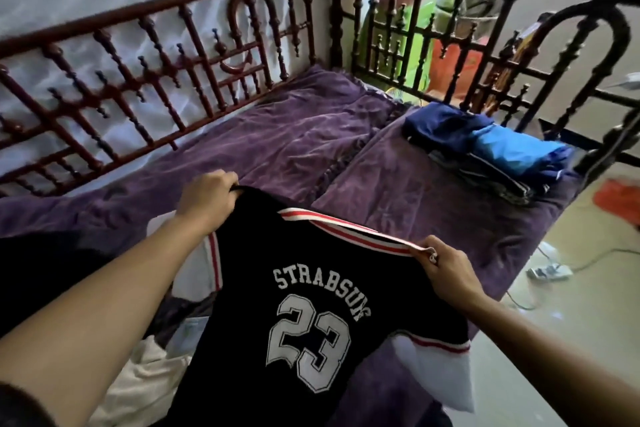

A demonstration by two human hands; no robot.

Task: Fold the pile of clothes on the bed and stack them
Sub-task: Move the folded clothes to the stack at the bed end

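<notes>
Purple bedding [311,135] spreads beyond the left hand [207,199] and right hand [446,265], each gripping a jersey [311,305] shoulder; lowered carelessly, its hanging body may bunch underneath.

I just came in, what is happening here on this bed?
A person is folding laundry. Both hands hold up a dark jersey numbered 23: the left hand grips one shoulder, and the right hand pinches the end of the striped collar. The jersey hangs unfolded above the purple bed. A stack of folded blue clothes lies at the bed's far right corner, and pale unfolded clothes wait at the near left.
</notes>
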